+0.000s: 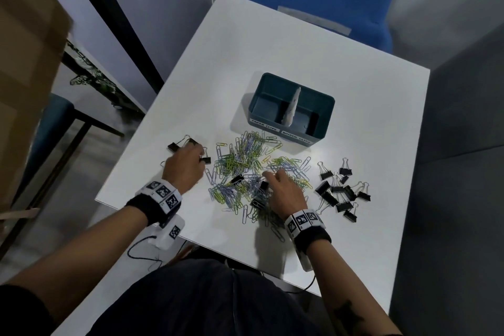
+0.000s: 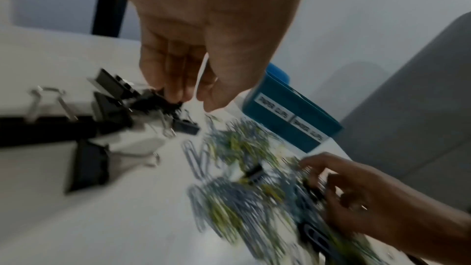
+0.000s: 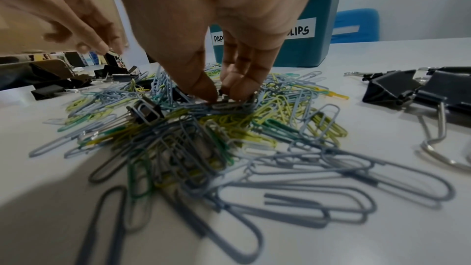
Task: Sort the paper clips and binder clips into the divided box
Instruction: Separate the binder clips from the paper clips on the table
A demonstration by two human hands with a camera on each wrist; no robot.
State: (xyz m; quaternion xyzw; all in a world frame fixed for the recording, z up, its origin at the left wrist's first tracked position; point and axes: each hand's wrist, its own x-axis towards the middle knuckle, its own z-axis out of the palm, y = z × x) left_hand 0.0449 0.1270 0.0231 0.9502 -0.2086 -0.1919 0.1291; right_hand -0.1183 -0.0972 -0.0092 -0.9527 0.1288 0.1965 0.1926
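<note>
A small black metal binder clip (image 2: 163,98) is pinched by the left hand (image 1: 185,165); coloured wire paper clips (image 3: 229,106) are pinched under the right hand (image 1: 283,194), before the teal divided box (image 1: 293,106)

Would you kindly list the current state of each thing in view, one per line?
Divided box: open, both compartments look empty.
Paper clips: loose heap, unsorted.
Binder clips: closed, clustered right.
Left hand: fingers curled on a binder clip.
Right hand: fingers pinching into the heap.
</note>
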